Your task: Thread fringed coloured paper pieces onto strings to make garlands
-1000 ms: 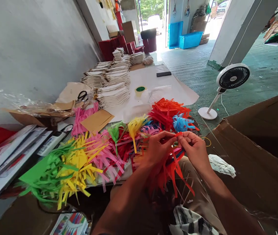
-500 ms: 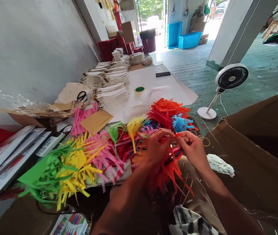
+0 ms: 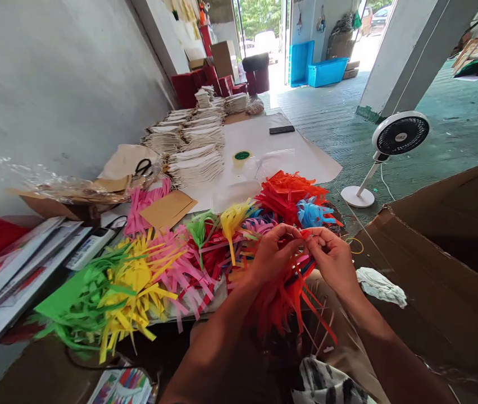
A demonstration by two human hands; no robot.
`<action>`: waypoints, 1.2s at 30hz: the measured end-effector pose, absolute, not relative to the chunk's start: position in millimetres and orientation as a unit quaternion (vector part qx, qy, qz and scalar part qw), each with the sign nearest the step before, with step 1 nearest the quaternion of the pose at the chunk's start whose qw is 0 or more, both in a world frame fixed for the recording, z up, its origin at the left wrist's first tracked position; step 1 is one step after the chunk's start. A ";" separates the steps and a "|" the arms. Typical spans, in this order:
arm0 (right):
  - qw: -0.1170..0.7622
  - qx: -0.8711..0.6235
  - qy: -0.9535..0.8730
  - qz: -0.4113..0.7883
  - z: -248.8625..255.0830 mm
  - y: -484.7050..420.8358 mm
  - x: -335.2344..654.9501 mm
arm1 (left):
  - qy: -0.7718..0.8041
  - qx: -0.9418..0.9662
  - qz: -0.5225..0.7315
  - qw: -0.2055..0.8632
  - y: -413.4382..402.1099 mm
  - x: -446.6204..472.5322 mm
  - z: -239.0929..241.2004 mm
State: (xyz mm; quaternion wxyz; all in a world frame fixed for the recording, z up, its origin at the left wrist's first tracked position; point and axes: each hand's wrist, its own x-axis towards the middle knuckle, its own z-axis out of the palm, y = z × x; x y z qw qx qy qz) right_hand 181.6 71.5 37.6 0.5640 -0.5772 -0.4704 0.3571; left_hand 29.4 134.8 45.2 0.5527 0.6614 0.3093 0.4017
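Note:
Close together over my lap, my left hand (image 3: pixel 278 247) and my right hand (image 3: pixel 330 251) pinch the top of an orange-red paper tassel (image 3: pixel 283 306) between thumbs and fingertips. Its cut strips hang below the hands. The fingers cover most of the pinched end, so how it is folded or twisted cannot be made out. Just beyond lie a light-blue tassel (image 3: pixel 312 213), a yellow tassel (image 3: pixel 235 220) and a green tassel (image 3: pixel 199 233). Fringed paper in orange-red (image 3: pixel 289 188), pink (image 3: pixel 186 272), yellow (image 3: pixel 135 280) and green (image 3: pixel 74 303) spreads along the table's near side.
Behind the paper are a tape roll (image 3: pixel 241 158), a phone (image 3: pixel 281 129), stacks of white pieces with strings (image 3: pixel 196 165), scissors (image 3: pixel 142 167) and brown envelopes (image 3: pixel 168 209). On my right stand a white fan (image 3: pixel 402 134) and a large cardboard box (image 3: pixel 441 235).
The whole view has shifted slightly down and to the right. Both hands keep their pinch on the tassel's top, with only small finger movement.

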 end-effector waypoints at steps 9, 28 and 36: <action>0.575 -0.600 -0.454 0.321 33.8 73.4 178.9 | 0.335 0.706 0.378 0.496 135.9 28.4 47.8; 0.565 -0.605 -0.477 0.297 39.0 70.9 173.1 | 0.286 0.548 0.353 0.702 145.3 22.8 43.9; 0.535 -0.628 -0.487 0.286 36.0 72.3 174.6 | 0.309 0.555 0.389 0.667 144.0 26.0 43.3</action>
